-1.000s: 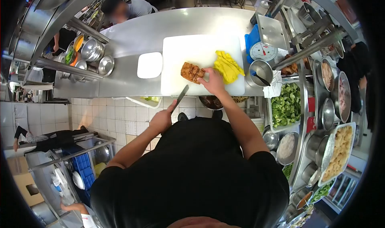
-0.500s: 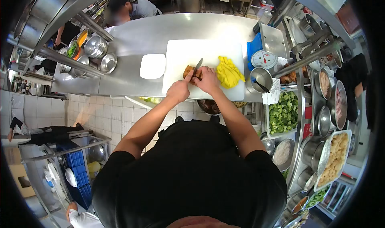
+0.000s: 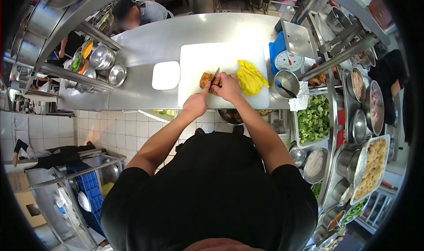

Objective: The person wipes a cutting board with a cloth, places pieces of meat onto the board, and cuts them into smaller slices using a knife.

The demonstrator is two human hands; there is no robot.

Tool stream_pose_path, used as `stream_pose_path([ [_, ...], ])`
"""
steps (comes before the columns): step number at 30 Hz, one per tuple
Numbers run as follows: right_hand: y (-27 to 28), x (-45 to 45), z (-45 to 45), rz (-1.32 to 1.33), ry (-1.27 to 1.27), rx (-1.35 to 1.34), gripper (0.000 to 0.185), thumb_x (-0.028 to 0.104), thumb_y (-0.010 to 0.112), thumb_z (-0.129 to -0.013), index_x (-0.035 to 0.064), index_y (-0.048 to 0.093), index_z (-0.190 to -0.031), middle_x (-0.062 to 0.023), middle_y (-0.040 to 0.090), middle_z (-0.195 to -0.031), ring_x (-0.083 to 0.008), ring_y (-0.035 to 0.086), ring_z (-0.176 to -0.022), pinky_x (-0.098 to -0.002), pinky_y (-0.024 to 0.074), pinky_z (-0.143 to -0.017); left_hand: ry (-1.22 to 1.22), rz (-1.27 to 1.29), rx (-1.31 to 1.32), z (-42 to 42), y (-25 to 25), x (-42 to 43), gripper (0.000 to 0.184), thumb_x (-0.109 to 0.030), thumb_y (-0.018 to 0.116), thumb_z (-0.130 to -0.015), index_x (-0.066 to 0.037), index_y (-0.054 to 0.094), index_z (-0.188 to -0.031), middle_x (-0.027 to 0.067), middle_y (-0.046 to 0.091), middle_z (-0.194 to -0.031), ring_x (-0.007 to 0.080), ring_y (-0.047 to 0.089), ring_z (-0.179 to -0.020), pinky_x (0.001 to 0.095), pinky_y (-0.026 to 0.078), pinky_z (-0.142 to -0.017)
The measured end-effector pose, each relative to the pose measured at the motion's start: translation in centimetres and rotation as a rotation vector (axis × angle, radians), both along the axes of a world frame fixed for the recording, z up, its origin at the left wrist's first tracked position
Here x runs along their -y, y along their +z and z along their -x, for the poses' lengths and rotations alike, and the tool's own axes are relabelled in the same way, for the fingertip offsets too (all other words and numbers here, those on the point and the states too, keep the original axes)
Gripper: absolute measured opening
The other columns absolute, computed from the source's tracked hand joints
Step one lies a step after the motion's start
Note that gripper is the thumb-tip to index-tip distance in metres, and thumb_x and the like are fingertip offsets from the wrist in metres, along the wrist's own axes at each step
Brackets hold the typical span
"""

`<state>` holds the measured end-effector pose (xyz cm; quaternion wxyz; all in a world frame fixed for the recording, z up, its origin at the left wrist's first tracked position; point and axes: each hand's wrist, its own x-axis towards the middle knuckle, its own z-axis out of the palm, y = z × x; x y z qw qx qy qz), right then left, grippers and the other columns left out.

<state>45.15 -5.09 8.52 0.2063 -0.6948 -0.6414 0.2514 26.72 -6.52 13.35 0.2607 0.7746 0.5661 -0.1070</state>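
Observation:
My left hand (image 3: 195,106) is closed around the handle of a knife (image 3: 216,74), its index finger stretched toward the blade. The blade points away from me and cuts into a browned, cooked-looking piece of food (image 3: 206,80), perhaps meat. Curled fingers of my right hand (image 3: 229,88) press on the right portion of that food, close beside the blade. Both hands work at the near part of a white cutting board (image 3: 194,56). A crumpled yellow cloth (image 3: 251,77) lies on the board, right of my right hand. The knife handle is mostly hidden.
A white square plate or lid (image 3: 166,75) lies left of the board. To the right stand a blue scale (image 3: 278,52) and a metal pot (image 3: 287,84). Broccoli (image 3: 313,118) fills a tray nearby. Metal bowls (image 3: 117,75) sit left; a person (image 3: 150,13) is across the counter.
The view has shifted slightly. My hands stay at the same food with the knife; the browned piece shows a little more to the left of the blade.

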Motion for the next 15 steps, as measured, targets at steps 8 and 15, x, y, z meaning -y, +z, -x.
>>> stream_pose_path([
  [8,0.9,0.0,0.0,0.039,-0.003,0.012,0.051,0.037,0.081,-0.084,0.0145,0.064,-0.127,-0.0172,0.067,-0.122,-0.0359,0.06,-0.121,-0.0482,0.0486,-0.102,0.003,-0.082,0.085,0.9,-4.5,0.1,0.092,-0.007,0.055,-0.088,-0.033,0.02,-0.169,0.0284,0.073,-0.104,0.0455,0.073,-0.096,0.0569,0.058,-0.086],
  [15,0.4,0.0,-0.4,-0.211,-0.006,-0.012,0.041,0.04,0.079,-0.086,0.0132,0.072,-0.116,-0.0113,0.074,-0.116,-0.0341,0.06,-0.119,-0.0489,0.0474,-0.1,-0.005,-0.049,0.078,1.5,-4.0,0.6,0.092,-0.006,0.056,-0.089,-0.035,0.021,-0.168,0.0266,0.073,-0.1,0.0448,0.073,-0.092,0.0571,0.058,-0.085],
])
